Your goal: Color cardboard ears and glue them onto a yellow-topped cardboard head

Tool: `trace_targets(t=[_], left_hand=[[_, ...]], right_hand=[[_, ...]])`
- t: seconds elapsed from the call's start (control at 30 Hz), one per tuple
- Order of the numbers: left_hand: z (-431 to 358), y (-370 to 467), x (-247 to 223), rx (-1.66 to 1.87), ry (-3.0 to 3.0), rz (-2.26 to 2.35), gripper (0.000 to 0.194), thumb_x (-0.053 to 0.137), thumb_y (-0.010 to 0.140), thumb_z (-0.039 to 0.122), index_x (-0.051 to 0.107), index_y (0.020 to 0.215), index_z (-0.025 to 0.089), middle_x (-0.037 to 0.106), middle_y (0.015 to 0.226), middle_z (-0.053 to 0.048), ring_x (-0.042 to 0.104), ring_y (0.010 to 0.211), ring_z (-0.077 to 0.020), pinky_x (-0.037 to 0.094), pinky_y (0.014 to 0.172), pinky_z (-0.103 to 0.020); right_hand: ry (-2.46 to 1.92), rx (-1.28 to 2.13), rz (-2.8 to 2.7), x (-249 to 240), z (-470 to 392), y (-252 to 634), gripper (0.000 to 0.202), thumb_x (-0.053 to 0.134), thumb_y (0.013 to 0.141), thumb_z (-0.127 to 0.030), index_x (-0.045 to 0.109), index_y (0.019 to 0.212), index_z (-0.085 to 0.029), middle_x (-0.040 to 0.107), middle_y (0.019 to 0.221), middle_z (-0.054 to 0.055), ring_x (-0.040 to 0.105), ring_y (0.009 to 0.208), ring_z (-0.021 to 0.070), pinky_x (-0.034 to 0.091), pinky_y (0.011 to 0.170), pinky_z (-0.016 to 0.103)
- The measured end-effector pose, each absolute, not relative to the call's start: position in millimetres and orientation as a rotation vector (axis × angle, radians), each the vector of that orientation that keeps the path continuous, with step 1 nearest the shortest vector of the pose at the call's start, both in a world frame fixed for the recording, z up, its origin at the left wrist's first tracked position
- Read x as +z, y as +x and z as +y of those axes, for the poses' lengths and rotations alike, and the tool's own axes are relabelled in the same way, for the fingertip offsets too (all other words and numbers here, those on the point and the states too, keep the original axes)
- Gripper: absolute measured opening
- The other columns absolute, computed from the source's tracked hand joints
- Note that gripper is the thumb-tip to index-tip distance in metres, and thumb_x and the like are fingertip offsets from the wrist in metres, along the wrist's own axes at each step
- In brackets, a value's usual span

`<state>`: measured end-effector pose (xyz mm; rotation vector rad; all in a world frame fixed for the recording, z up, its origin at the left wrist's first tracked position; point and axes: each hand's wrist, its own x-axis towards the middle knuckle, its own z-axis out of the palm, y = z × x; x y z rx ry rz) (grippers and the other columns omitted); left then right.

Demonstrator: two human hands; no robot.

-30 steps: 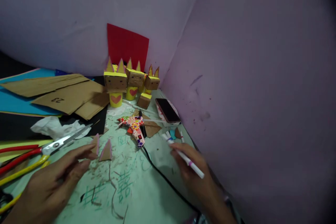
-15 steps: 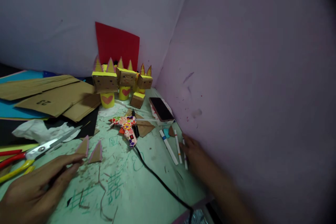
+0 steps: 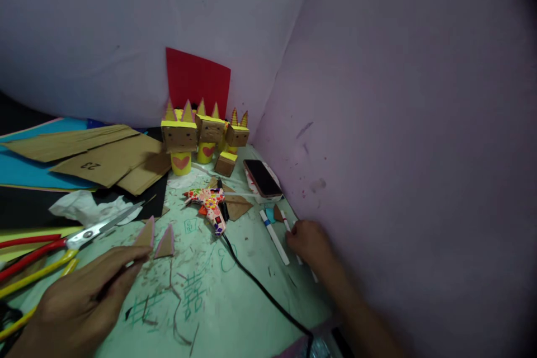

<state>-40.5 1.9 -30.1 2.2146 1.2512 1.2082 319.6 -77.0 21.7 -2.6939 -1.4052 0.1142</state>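
My left hand point(image 3: 79, 299) lies flat on the green mat point(image 3: 235, 313), holding nothing. Its fingertips point at two small cardboard triangles with pink edges point(image 3: 146, 233) point(image 3: 165, 243) and stop just short of them. My right hand point(image 3: 308, 240) is curled over white markers lying along the purple wall. A red-banded marker point(image 3: 285, 220) runs under its fingers, and a white end point(image 3: 312, 275) sticks out below the hand. A blue-banded marker point(image 3: 274, 229) lies free just left of it. Whether the fingers grip a marker is hidden.
A flowered glue gun point(image 3: 210, 204) lies mid-mat, its black cable point(image 3: 260, 285) running toward me. A phone point(image 3: 262, 177), three cardboard box figures point(image 3: 180, 137) and a red sheet point(image 3: 197, 78) fill the corner. Scissors point(image 3: 96, 229), crumpled tissue point(image 3: 79, 207) and cardboard sheets point(image 3: 96, 156) lie left.
My right hand held a marker a second ago, laid it down beside the others by the wall, and now curls over them. My left hand stays flat near the triangles.
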Motion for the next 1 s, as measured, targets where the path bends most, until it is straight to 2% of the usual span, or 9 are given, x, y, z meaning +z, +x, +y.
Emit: trace_targets(t=[0.1,0.17,0.23,0.33,0.43,0.5,0.6,0.8,1.0], left_hand=[[0,-38,-21,1.200,2.136,1.270,0.016,0.058,0.077,0.039,0.064,0.090,0.044,0.072,0.086,0.013,0.068,0.075,-0.0171,0.054,0.068,-0.026],[-2,-35,-10,1.164,2.011,1.313,0.013,0.059,0.073,0.041,0.068,0.082,0.038,0.072,0.078,0.010,0.067,0.069,-0.0173,0.053,0.063,-0.025],[-4,-29,1,1.077,1.812,1.308,0.018,0.062,0.068,0.042,0.070,0.076,0.029,0.072,0.070,0.004,0.064,0.059,-0.0170,0.049,0.052,-0.023],[-5,-23,15,0.967,1.521,1.190,0.026,0.061,0.068,0.042,0.068,0.079,0.019,0.057,0.048,0.004,0.044,0.036,-0.0093,0.033,0.036,-0.019],[0,-26,20,0.982,1.291,1.043,0.032,0.063,0.069,0.040,0.064,0.090,0.016,0.061,0.060,0.002,0.040,0.037,-0.0057,0.028,0.036,-0.017],[5,-31,20,0.984,1.247,0.949,0.036,0.064,0.069,0.039,0.063,0.096,0.014,0.062,0.065,0.000,0.039,0.037,-0.0049,0.027,0.037,-0.018],[15,-39,18,0.960,1.306,0.937,0.035,0.064,0.068,0.036,0.065,0.093,0.012,0.051,0.048,0.006,0.038,0.038,-0.0064,0.026,0.039,-0.019],[23,-43,13,0.821,1.590,0.952,0.026,0.056,0.071,0.034,0.065,0.081,0.013,0.046,0.046,0.007,0.036,0.040,-0.0078,0.027,0.040,-0.020],[19,-42,14,0.949,1.876,0.984,0.024,0.048,0.075,0.032,0.058,0.060,0.016,0.050,0.053,0.003,0.042,0.051,-0.0107,0.033,0.049,-0.021]], right_hand=[[-2.626,0.150,-1.301,38,-87,318,0.021,0.053,0.073,-0.022,0.063,0.056,-0.015,0.067,0.060,0.013,0.064,0.065,0.0243,0.039,0.056,0.030],[-2.502,0.237,-1.287,46,-94,304,0.023,0.047,0.079,-0.028,0.060,0.064,-0.017,0.068,0.065,0.010,0.063,0.064,0.0204,0.040,0.056,0.028],[-2.059,0.721,-1.217,46,-97,276,0.025,0.047,0.082,-0.040,0.055,0.071,-0.018,0.065,0.064,0.005,0.059,0.055,0.0153,0.042,0.052,0.025],[-1.394,1.428,-0.998,35,-88,219,0.040,0.064,0.069,-0.055,0.051,0.073,-0.018,0.053,0.054,-0.005,0.050,0.045,0.0089,0.040,0.047,0.021],[-1.173,1.801,-0.884,25,-67,169,0.042,0.071,0.063,-0.053,0.049,0.071,-0.018,0.042,0.051,-0.010,0.029,0.035,0.0025,0.028,0.033,0.014],[-1.183,1.889,-0.876,23,-52,148,0.039,0.071,0.065,-0.049,0.050,0.072,-0.018,0.038,0.049,-0.010,0.018,0.034,0.0010,0.014,0.030,0.013],[-1.253,1.916,-0.933,22,-35,136,0.037,0.067,0.070,-0.049,0.056,0.078,-0.015,0.031,0.046,-0.011,0.012,0.035,0.0010,0.004,0.031,0.015],[-1.210,2.050,-0.921,14,-32,139,0.043,0.066,0.069,-0.052,0.062,0.082,-0.011,0.030,0.046,-0.011,0.014,0.036,0.0015,0.004,0.033,0.017],[-1.185,2.059,-0.958,7,-35,140,0.045,0.068,0.065,-0.057,0.055,0.069,-0.015,0.028,0.043,-0.012,0.012,0.034,0.0012,0.004,0.033,0.018]])
